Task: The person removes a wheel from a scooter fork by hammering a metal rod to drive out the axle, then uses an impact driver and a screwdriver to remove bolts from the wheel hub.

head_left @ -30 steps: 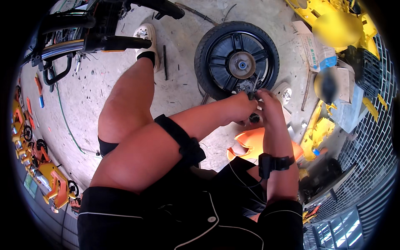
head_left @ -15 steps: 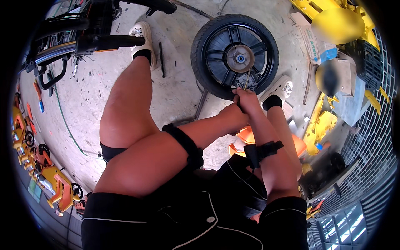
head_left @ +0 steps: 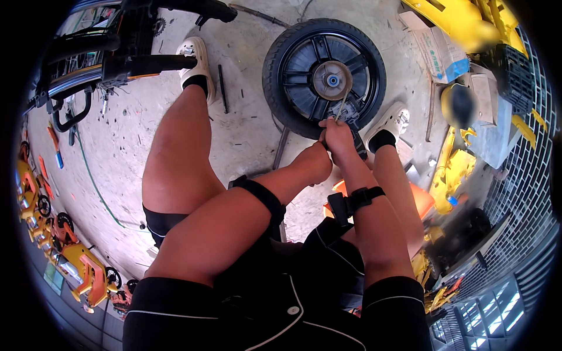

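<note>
Wheel, black-tyred and spoked, lies on the concrete floor just beyond the right hand, its hub facing up toward the person. The right hand is closed around the near end of a thin rod, which points away from the fingers past a grey metal fitting to the hub's edge; whether its tip touches there I cannot tell. Just beside the right wrist, nearer the body, the left hand is curled, but I cannot tell what, if anything, it grips.

Well to the right of the right hand and farther out is a white-and-blue cardboard box, its contents hidden. Beyond it on that side is a black slatted crate, whose contents I cannot make out, with a brown carton between it and the hands. Yellow panels lie to the right of the right hand. 1 cream shoe is near that hand; 1 black bar lies well to the left of both hands.
</note>
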Demonstrator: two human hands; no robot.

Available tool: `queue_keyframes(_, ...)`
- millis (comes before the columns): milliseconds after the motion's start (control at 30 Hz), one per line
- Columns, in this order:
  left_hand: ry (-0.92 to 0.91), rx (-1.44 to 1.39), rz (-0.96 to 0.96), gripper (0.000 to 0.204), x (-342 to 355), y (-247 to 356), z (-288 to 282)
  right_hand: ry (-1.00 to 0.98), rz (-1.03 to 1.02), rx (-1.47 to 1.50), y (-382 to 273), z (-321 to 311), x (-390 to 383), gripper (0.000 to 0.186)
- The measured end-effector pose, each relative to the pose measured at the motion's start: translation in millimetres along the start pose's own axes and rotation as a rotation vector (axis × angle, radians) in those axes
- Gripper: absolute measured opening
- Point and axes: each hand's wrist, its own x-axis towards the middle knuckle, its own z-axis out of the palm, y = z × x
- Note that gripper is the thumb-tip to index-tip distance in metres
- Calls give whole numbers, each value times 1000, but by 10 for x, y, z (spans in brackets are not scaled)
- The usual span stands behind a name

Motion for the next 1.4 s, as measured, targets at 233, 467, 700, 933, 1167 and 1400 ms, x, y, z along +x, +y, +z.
queue_keyframes(233, 100, 150, 113, 40, 77, -285, 178, 36, 2, -60, 111, 60, 30, 42)
queue_keyframes(467, 114, 81, 174, 41, 4, -188, 205, 27, 41, -28, 129, 18, -16, 41)
queue_keyframes(700, 57, 78, 59, 46, 90, -46, 85, 81, -90, -98, 131, -25, 193, 45)
queue_keyframes(933, 163, 270, 165, 50, 199, -367, 317, 97, 28, -59, 215, 39, 106, 44)
queue_keyframes(1167, 97, 88, 63, 48, 172, -75, 247, 132, -77, -151, 219, -62, 259, 40)
queue_keyframes(1400, 27, -22, 49, 45, 108, 53, 134, 205, -168, -240, 185, -41, 362, 40)
